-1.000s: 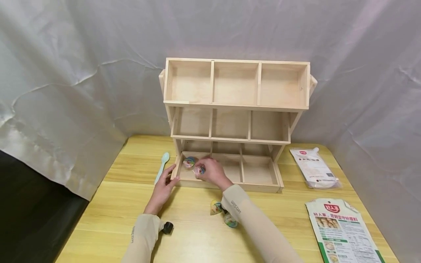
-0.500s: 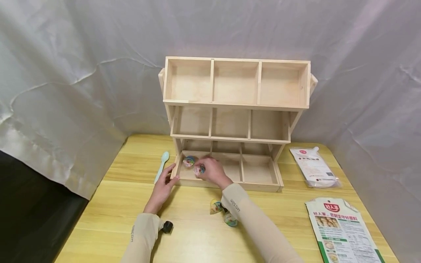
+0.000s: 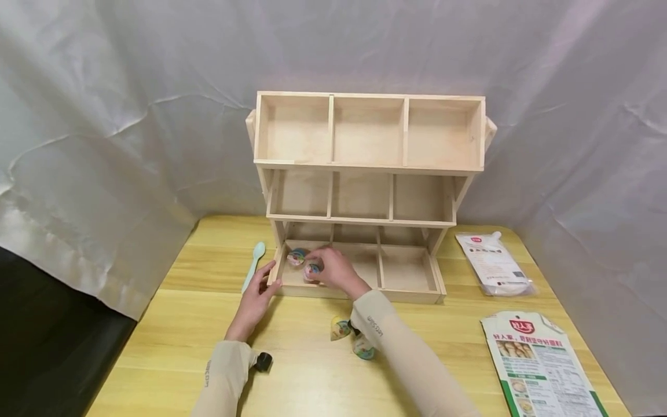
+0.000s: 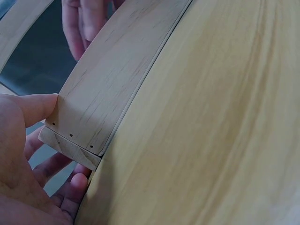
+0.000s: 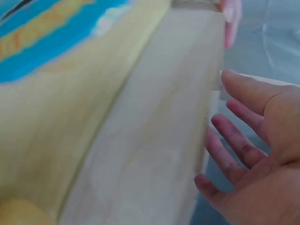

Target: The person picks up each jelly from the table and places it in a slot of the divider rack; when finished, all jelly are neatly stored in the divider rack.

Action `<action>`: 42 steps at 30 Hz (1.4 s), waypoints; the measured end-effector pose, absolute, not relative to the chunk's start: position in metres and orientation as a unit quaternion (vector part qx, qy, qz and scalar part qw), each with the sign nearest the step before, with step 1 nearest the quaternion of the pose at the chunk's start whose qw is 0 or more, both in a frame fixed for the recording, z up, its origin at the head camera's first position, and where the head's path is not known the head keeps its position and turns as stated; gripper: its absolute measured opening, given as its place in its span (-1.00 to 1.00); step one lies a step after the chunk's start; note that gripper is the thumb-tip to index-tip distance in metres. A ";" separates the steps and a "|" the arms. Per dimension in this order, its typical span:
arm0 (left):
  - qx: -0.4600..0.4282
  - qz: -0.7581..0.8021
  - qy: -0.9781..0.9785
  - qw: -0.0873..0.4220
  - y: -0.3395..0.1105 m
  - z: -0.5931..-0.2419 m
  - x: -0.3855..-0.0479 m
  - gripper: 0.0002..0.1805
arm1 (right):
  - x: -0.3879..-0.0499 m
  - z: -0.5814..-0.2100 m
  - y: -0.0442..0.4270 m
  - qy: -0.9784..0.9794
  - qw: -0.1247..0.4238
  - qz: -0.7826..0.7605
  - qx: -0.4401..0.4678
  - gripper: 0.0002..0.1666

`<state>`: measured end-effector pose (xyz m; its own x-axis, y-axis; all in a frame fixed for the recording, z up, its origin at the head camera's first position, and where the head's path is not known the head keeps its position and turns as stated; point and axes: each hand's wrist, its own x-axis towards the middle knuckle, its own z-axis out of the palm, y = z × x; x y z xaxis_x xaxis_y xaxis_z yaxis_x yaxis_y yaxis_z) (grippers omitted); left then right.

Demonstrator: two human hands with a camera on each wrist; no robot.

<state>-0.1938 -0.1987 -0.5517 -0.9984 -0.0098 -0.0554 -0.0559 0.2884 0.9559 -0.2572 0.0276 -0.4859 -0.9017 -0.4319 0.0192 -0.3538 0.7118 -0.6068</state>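
Observation:
In the head view a wooden three-tier shelf (image 3: pixel 369 168) stands at the back of the table. Two small pinkish jelly cups with printed lids lie in its bottom left compartment: the rear jelly cup (image 3: pixel 296 257) and the front jelly cup (image 3: pixel 312 270). My right hand (image 3: pixel 336 270) is at the front cup, thumb and index finger on either side. The right wrist view shows my fingers (image 5: pixel 234 154) spread and loosely bent; the tray wall hides the cup there. My left hand (image 3: pixel 257 298) rests on the tray's front left corner, thumb at the front edge, fingers along the side.
A yellow jelly cup (image 3: pixel 340 328) and a greenish jelly cup (image 3: pixel 363 348) lie under my right forearm. A pale green spoon (image 3: pixel 253 266) is left of the shelf. A white packet (image 3: pixel 494 263) and a larger printed bag (image 3: pixel 539 362) lie to the right.
The head view has shifted slightly. My right index finger has lifted and straightened a little at the front jelly cup, which lies almost where it was. My left hand has stayed at the tray corner.

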 end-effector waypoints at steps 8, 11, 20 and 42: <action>-0.020 0.600 0.799 0.021 -0.199 -0.553 -0.195 -0.35 | -0.246 -0.459 0.049 0.896 0.062 -0.365 -0.245 -0.51; -0.019 0.599 0.800 0.018 -0.199 -0.553 -0.195 -0.35 | -0.238 -0.452 0.061 0.896 0.040 -0.365 -0.251 -0.49; -0.025 0.594 0.804 0.025 -0.201 -0.555 -0.193 -0.35 | -0.205 -0.437 0.106 0.902 0.032 -0.364 -0.232 -0.54; -0.029 0.598 0.800 0.045 -0.200 -0.550 -0.196 -0.33 | -0.149 -0.477 0.185 0.896 0.037 -0.398 -0.194 -0.56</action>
